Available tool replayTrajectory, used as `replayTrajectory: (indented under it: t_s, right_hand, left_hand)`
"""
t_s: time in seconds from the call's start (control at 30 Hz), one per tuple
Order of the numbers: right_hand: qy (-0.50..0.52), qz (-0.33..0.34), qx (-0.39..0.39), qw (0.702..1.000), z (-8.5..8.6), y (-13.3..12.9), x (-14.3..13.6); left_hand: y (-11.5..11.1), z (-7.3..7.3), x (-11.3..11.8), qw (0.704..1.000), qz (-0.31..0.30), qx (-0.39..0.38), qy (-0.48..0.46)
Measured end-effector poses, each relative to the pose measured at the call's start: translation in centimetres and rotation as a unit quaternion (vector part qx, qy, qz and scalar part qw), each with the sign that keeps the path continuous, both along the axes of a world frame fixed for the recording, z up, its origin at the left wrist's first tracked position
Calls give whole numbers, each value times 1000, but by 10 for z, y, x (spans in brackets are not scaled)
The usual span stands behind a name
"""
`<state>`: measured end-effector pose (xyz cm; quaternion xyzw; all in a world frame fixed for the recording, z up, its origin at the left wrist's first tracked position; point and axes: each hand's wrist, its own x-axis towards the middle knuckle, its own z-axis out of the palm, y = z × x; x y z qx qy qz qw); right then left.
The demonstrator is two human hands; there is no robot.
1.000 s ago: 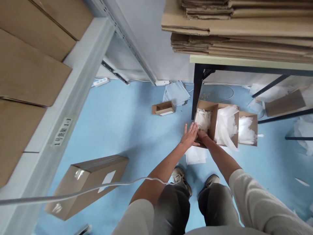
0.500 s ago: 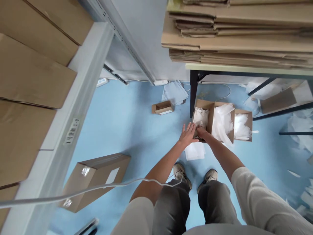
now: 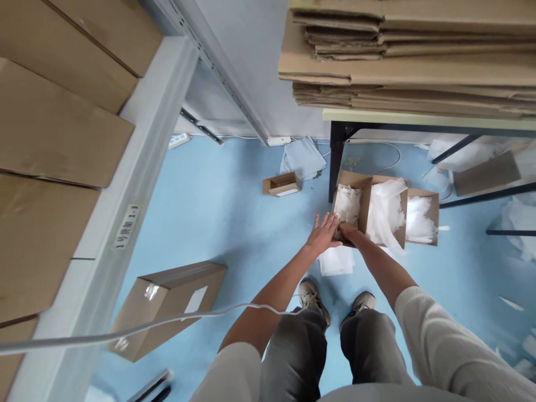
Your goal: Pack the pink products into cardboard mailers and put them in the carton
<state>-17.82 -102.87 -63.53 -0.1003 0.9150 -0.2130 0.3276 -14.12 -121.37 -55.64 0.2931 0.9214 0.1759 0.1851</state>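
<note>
On the floor by the table leg stands an open cardboard box (image 3: 355,177) with crumpled white packing material (image 3: 347,202) inside. My left hand (image 3: 323,233) lies against the box's left side, its fingers stretched out and apart. Inside the same box, at its near end, my right hand (image 3: 347,230) reaches down into the white material. Its fingers are curled and mostly hidden, so what they hold, if anything, does not show. Just right of it, a second box holds white foam-like sheets (image 3: 384,209), and a third holds more white pieces (image 3: 420,219).
Flattened cardboard (image 3: 402,67) is stacked on the table above the boxes. A shelf (image 3: 138,167) with large cartons runs along the left. A closed carton (image 3: 176,301), a small open box (image 3: 281,184) and white sheets (image 3: 336,261) lie on the floor. A white cable (image 3: 167,322) crosses in front.
The view has shifted slightly, moving the scene a little to the right. My right hand stays in the box, and my left hand remains at its side with the fingers a bit more spread.
</note>
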Motion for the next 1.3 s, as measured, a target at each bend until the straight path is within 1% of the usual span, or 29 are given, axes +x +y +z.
replayTrajectory:
  t_s: [0.1,0.2,0.33,0.47,0.53,0.67,0.73,0.8,0.87,0.97,1.03,1.1,1.2,1.3]
  right_hand:
    - [-20,46,38,998,25,7,1]
    - [-9,79,55,995,62,14,3]
    - [33,101,73,992,115,18,4]
    - [57,96,75,991,166,26,3]
    - [69,87,74,991,193,31,2]
    - [88,57,62,993,249,44,5]
    - [102,43,43,993,278,52,9]
    - [118,23,20,993,304,61,14]
    - [136,-2,-4,991,329,71,21]
    - [159,-52,-36,985,364,85,32]
    - [172,-89,-56,979,387,94,40]
    - [188,-126,-73,971,411,103,48]
    - [219,-179,-85,955,449,119,60]
    - [250,-224,-84,938,485,142,73]
  left_hand:
    - [3,12,1,1000,10,-1,-14]
    - [8,32,4,1000,18,-10,-18]
    - [15,66,7,999,18,-20,-18]
    - [18,103,10,999,29,-31,-27]
    - [18,124,12,998,40,-36,-33]
    - [22,172,16,996,68,-38,-44]
    - [26,195,15,995,81,-34,-45]
    - [32,216,13,994,97,-22,-45]
    - [40,232,10,992,119,12,-49]
    - [55,253,2,978,157,110,-81]
    - [68,268,-5,964,171,169,-113]
    - [83,285,-12,952,163,217,-142]
    - [112,317,-22,936,128,270,-184]
    - [148,352,-26,927,90,295,-214]
